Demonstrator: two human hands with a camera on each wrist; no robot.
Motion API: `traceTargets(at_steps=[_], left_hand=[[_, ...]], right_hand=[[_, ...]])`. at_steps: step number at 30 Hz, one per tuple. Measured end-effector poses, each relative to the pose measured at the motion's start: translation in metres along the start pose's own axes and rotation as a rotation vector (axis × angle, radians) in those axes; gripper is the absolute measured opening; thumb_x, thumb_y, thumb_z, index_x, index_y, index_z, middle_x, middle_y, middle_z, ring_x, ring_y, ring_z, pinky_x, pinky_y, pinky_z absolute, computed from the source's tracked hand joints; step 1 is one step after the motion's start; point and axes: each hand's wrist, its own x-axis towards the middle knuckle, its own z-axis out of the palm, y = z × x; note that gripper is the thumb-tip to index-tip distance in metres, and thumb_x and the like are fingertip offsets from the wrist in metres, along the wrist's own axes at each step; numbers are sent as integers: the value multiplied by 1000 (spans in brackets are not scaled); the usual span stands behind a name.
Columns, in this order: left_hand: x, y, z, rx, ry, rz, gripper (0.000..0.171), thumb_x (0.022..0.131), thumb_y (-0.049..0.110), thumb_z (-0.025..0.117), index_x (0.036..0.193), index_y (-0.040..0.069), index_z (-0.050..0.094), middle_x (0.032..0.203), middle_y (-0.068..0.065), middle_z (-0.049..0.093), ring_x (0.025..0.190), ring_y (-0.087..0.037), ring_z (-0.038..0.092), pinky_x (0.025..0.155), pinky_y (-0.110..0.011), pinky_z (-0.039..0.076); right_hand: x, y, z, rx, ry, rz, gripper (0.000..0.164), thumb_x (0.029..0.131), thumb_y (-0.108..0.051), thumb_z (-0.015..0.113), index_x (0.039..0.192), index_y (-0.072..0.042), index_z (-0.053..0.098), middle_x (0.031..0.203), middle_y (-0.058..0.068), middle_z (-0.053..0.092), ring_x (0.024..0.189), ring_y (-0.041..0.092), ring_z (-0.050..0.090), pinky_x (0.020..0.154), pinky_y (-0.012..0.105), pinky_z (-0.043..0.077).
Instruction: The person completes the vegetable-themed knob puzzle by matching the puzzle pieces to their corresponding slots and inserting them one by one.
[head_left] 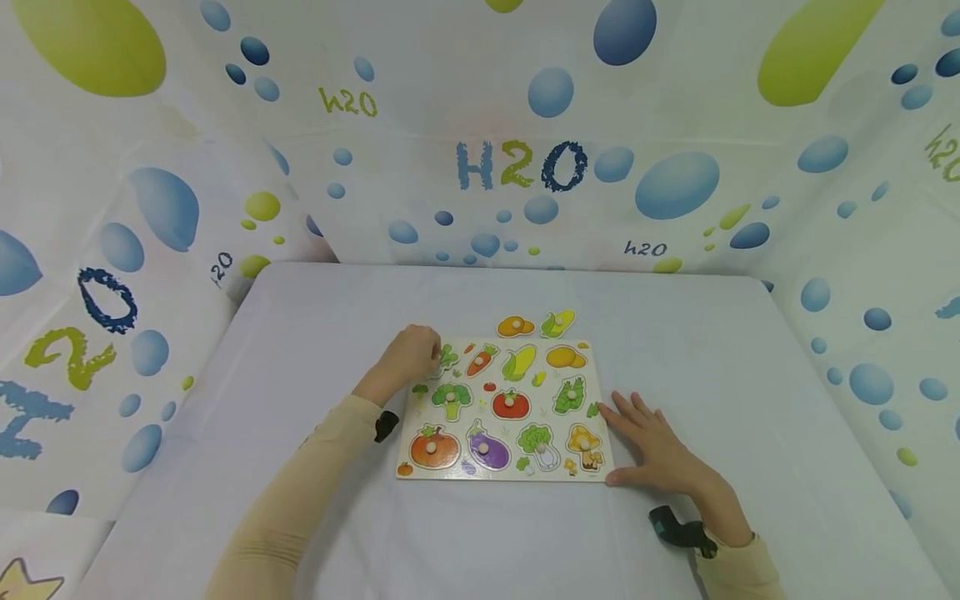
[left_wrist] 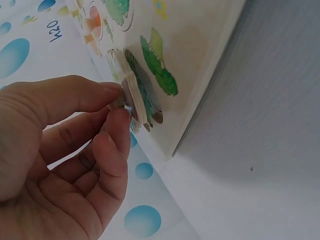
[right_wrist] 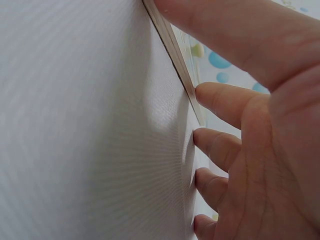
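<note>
My left hand point(head_left: 411, 358) is at the top left corner of a wooden vegetable puzzle board point(head_left: 480, 433). Thumb and fingers pinch the knob of a green leafy puzzle piece point(left_wrist: 134, 97), which stands tilted over its recess in the left wrist view. From the head, this piece is partly hidden by the hand. My right hand point(head_left: 656, 450) lies at the board's right side with fingers spread, its thumb at the lower right corner and index finger at the edge. In the right wrist view the thumb and index fingertip meet the board edge point(right_wrist: 175, 55).
Behind the board's far edge lie a potato piece point(head_left: 514, 326) and a corn piece point(head_left: 558, 323). Knobbed pieces such as the tomato point(head_left: 511, 405), pumpkin point(head_left: 433, 450) and eggplant point(head_left: 489, 448) sit in the board. A white cloth covers the table point(head_left: 315, 308), with a printed curtain point(head_left: 420, 100) around it.
</note>
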Motion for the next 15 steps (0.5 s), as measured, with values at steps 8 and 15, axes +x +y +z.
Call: traceTargets(at_steps=[8,15], left_hand=[[1,-1,5,-1,1,-17,7,84,2,64,81,-1,69,80,-11,68,69,-20,58,67,-33,52],[2,-3,7,14,5,-23,7,83,1,65,78,0,68,79,-11,68,70,-20,59,68,-34,52]], right_hand=[[0,0,-1,-10,6,-6,102,66,-47,84,149,-6,39,158,25,22,145,52,8,110,73,5],[0,0,-1,-6,3,-13,102,67,-47,83,149,-6,39,158,26,22,145,53,8,109,73,5]])
